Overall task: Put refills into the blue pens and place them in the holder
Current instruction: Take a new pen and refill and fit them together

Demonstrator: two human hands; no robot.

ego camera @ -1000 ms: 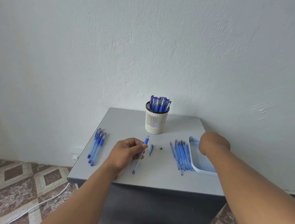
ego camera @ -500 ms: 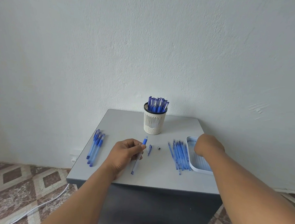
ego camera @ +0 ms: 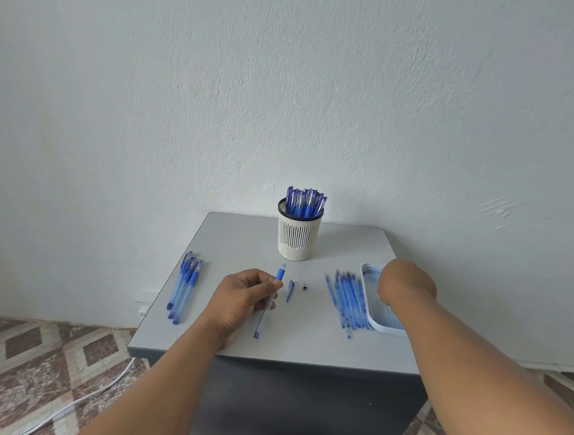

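The grey surface [ego camera: 235,337] is filling the lower middle of the frame, and almost nothing on it is changing compared with one second ago. The holder [ego camera: 298,235] is standing at the back centre, already full of finished blue pens [ego camera: 305,201]. The white tray [ego camera: 379,314] is lying at the right edge, and the right hand [ego camera: 407,283] is now hanging over its far end; it is moving a little to the left compared with the earlier pictures, toward the row of refills [ego camera: 348,299] just beside the tray. Only its back is showing, so I cannot tell how its fingers are standing or whether they are holding something. The left hand [ego camera: 243,294] is staying in the centre with its fingers curled around the open pen barrel [ego camera: 268,301], not moving. A few pens still waiting [ego camera: 184,286] are lying at the left. The pen cap [ego camera: 289,288] and the small tip piece [ego camera: 305,286] are resting between the hands. I judge that the person is fetching a refill for the held barrel.
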